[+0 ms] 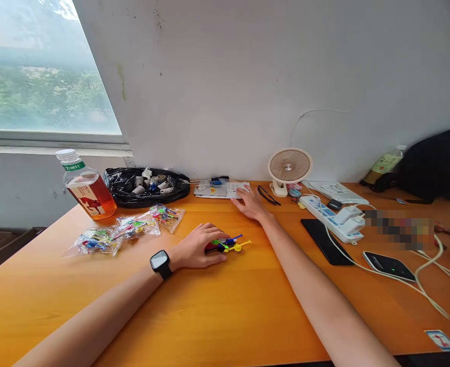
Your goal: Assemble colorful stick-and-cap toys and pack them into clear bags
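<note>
Small colourful plastic pieces, in blue, green, yellow and red with thin stems, lie on the table near the middle. My left hand, with a black watch on its wrist, is cupped round them; its fingers hide part of the bunch. At the back, my right hand is open, fingers spread and reaching to a white sheet by the wall. Beside that sheet is a flat clear plastic bag. To the left lie several clear packets of similar colourful pieces.
A tea bottle and a black bag of grey cylinders stand at back left. A small fan, glasses, power strip, black slab, phone-like device and loose cables occupy the right.
</note>
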